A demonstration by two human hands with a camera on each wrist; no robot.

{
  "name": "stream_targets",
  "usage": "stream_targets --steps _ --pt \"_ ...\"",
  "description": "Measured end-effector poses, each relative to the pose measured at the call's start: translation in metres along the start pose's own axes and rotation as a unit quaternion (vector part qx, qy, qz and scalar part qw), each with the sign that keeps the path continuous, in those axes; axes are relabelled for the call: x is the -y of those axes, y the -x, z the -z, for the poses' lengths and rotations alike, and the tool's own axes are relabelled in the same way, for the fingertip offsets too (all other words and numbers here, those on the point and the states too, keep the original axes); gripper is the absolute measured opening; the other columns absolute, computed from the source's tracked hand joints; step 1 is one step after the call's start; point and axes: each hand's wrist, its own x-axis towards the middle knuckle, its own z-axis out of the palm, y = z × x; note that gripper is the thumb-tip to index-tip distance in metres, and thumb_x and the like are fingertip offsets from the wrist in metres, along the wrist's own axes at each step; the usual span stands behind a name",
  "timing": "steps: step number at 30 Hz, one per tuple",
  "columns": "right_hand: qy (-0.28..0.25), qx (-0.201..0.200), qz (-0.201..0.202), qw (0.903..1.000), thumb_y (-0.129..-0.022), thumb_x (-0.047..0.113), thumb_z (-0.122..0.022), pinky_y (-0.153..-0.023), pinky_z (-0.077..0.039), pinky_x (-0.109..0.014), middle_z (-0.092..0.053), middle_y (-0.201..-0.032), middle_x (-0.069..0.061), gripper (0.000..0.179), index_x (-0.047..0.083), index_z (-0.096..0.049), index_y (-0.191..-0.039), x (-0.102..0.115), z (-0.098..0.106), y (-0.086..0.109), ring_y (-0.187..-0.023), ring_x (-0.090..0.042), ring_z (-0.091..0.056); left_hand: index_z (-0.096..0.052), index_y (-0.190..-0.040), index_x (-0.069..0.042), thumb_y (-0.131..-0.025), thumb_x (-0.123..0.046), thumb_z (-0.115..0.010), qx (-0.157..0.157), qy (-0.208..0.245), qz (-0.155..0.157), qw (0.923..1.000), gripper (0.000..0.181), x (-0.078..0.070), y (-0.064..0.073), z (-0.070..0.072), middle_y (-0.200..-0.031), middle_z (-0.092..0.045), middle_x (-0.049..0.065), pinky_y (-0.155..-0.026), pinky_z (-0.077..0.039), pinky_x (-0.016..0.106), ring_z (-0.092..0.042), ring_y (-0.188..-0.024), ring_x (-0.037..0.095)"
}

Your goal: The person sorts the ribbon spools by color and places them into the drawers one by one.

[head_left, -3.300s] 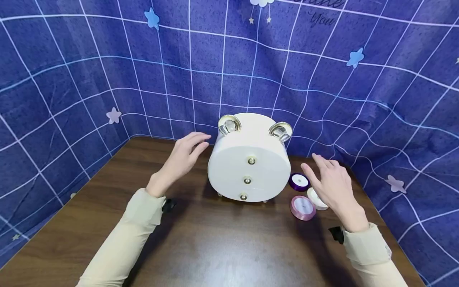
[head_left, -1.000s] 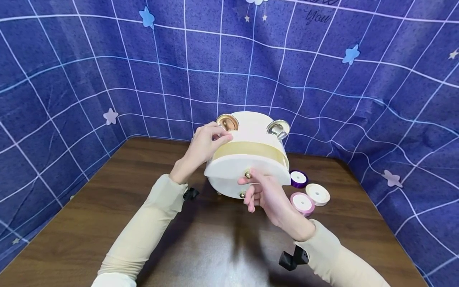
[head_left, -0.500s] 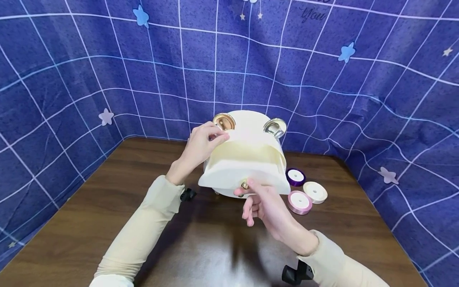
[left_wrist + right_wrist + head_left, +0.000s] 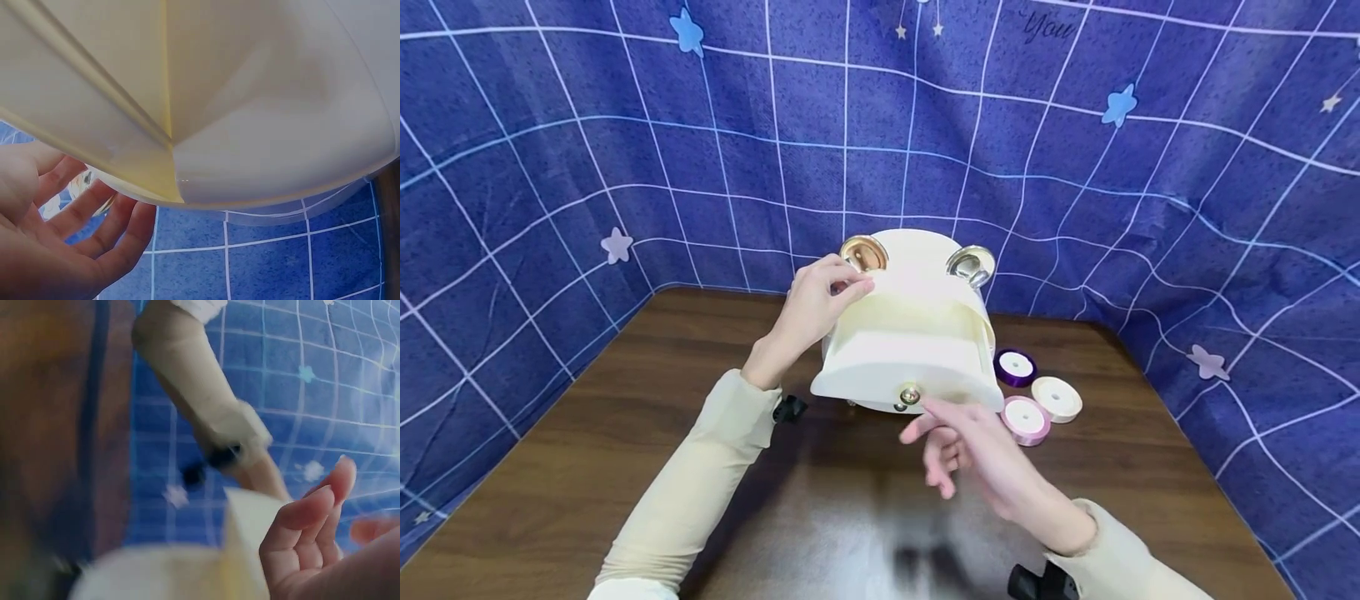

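A white rounded drawer cabinet (image 4: pixel 917 250) stands on the table, with two shiny ear-like pieces on top. Its top drawer (image 4: pixel 904 364) is pulled out toward me, and no contents show inside. My left hand (image 4: pixel 817 302) grips the cabinet's upper left edge with thumb and fingers. In the left wrist view, the fingers (image 4: pixel 128 240) curl against the outer wall. My right hand (image 4: pixel 973 446), loosely curled and slightly blurred, is just right of and below the drawer's gold knob (image 4: pixel 910 395) and holds nothing. In the right wrist view, its fingers (image 4: pixel 306 528) are bent beside the drawer's blurred edge.
Right of the cabinet lie three ribbon rolls: purple (image 4: pixel 1016 367), cream (image 4: pixel 1057 399) and pink (image 4: pixel 1026 420). The brown wooden table (image 4: pixel 715 333) is backed by a blue gridded curtain (image 4: pixel 760 150). A black wrist camera (image 4: pixel 1043 581) sits at my right cuff.
The right hand came in from the right, took the knob and drew the top drawer out, then let go and moved slightly away. The left hand moved onto the cabinet's edge and stays there.
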Motion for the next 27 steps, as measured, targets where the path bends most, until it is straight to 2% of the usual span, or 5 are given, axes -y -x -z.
stream_targets --steps 3,7,12,18,27 --pt "0.061 -0.058 0.124 0.9887 -0.101 0.015 -0.047 -0.04 -0.041 -0.027 -0.055 -0.048 0.005 0.028 0.002 -0.067 -0.085 0.01 0.018 0.014 -0.039 -0.009 -0.048 -0.077 -0.09 -0.009 -0.087 -0.024 -0.071 -0.002 0.001 -0.002 1.0 0.017 0.0 0.001 -0.001 -0.089 -0.067 0.006 -0.065 -0.043 0.025 -0.056 -0.073 0.015" --pt "0.132 -0.182 0.237 0.9451 -0.099 0.004 -0.047 -0.044 -0.04 -0.026 -0.05 -0.045 0.0 0.028 -0.005 -0.063 -0.078 0.013 0.061 0.015 -0.038 -0.016 -0.044 -0.077 -0.09 -0.008 -0.087 -0.024 -0.072 -0.008 0.004 -0.003 1.0 0.017 0.0 0.002 -0.002 -0.089 -0.067 0.006 -0.063 -0.041 0.024 -0.056 -0.072 0.015" --pt "0.327 -0.264 0.159 0.8934 -0.095 0.014 -0.059 -0.055 -0.049 -0.022 -0.066 -0.062 -0.007 0.021 -0.003 -0.068 -0.088 -0.021 0.125 -0.006 -0.052 -0.014 -0.059 -0.077 -0.09 -0.008 -0.087 -0.023 -0.072 -0.012 0.005 -0.004 0.9999 0.016 0.001 0.001 -0.003 -0.089 -0.067 0.005 -0.063 -0.04 0.022 -0.054 -0.071 0.014" --pt "0.574 -0.143 0.096 0.8006 -0.077 0.02 -0.077 -0.075 -0.052 -0.039 -0.073 -0.094 -0.013 0.033 0.0 -0.07 -0.102 -0.077 0.168 -0.019 -0.086 -0.028 -0.067 -0.078 -0.09 -0.007 -0.087 -0.021 -0.071 -0.012 0.011 -0.003 0.9999 0.016 0.003 0.003 -0.003 -0.088 -0.067 0.006 -0.063 -0.041 0.021 -0.054 -0.07 0.014" --pt "0.612 -0.092 0.006 0.7851 -0.059 0.008 -0.083 -0.081 -0.041 -0.058 -0.058 -0.125 -0.026 0.059 0.007 -0.06 -0.113 -0.1 0.174 -0.017 -0.111 -0.047 -0.05 -0.077 -0.089 -0.006 -0.088 -0.02 -0.071 -0.016 0.019 -0.004 0.9997 0.015 0.002 0.002 -0.002 -0.087 -0.067 0.007 -0.064 -0.042 0.023 -0.054 -0.069 0.015"
